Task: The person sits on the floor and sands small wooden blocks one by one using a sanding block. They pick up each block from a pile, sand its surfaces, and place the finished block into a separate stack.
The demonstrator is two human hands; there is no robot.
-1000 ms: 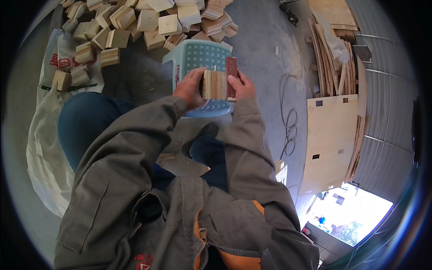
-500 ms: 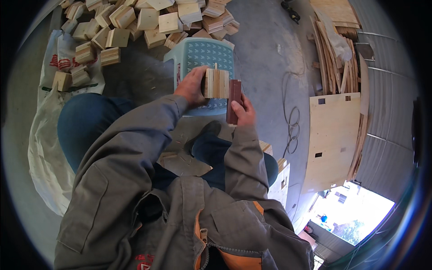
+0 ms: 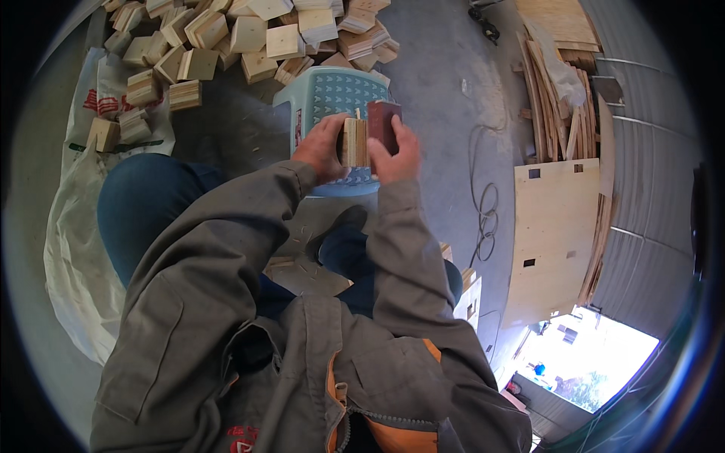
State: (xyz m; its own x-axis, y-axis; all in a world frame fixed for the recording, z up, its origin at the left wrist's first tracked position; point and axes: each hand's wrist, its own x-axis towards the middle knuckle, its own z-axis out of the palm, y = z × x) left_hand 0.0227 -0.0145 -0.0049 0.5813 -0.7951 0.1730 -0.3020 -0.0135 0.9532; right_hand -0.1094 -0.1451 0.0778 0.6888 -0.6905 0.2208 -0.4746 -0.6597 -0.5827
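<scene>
Above the pale-blue plastic stool (image 3: 341, 92), the left hand (image 3: 323, 151) has its grip around a layered plywood block (image 3: 355, 143), on its left side. Just right of it, the right hand (image 3: 400, 156) holds a dark red rectangular block (image 3: 383, 125) in its grip; whether the two blocks touch, I cannot tell. At far left, a heap of wooden blocks (image 3: 248, 36) lies on the floor (image 3: 445, 143).

We've got red characters (image 3: 91, 100) on the white sack (image 3: 75, 219), red print (image 3: 242, 433) on the jacket (image 3: 306, 340); label (image 3: 298, 121) on the blue stool (image 3: 343, 84) too small to read.
</scene>
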